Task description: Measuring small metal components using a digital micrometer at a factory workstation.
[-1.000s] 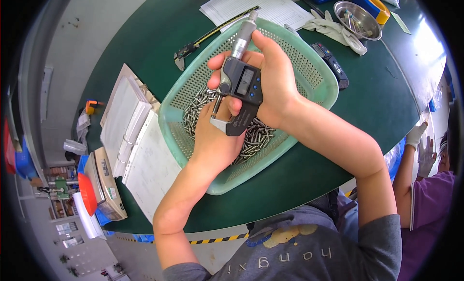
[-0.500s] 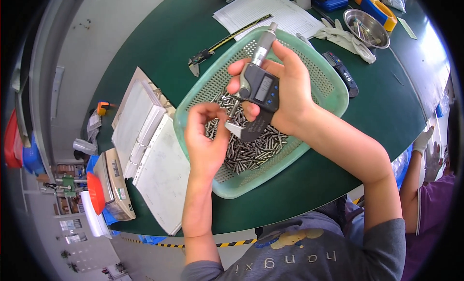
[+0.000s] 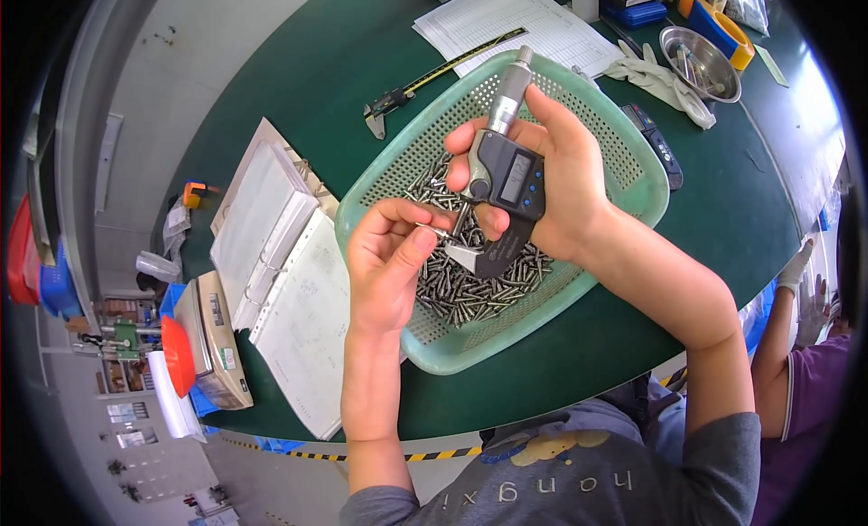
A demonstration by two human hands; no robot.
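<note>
My right hand (image 3: 576, 187) is wrapped round a digital micrometer (image 3: 495, 157) with a dark body, a small grey display and blue buttons. Its thimble points away from me, and its C-shaped frame hangs toward my left hand (image 3: 382, 268). Between thumb and fingertips, my left hand pinches a small metal pin (image 3: 436, 229) right by the micrometer's measuring gap. Whether the pin touches the measuring faces, I cannot tell. Both hands are above a green perforated plastic basket (image 3: 624, 160), which holds a heap of similar short metal pins (image 3: 484, 295).
An open ring binder (image 3: 303, 318) lies left of the basket, with a weighing scale (image 3: 220, 345) beyond it. Behind are calipers (image 3: 389, 101) and paper sheets (image 3: 542, 28). White gloves (image 3: 665, 83), a metal bowl (image 3: 714, 69) and another digital gauge (image 3: 655, 142) lie right. A gloved co-worker (image 3: 800, 372) is at far right.
The left fingers have shifted slightly at the micrometer's gap, and the pin between them now shows clearly. The whole scene sits a little further right in the picture.
</note>
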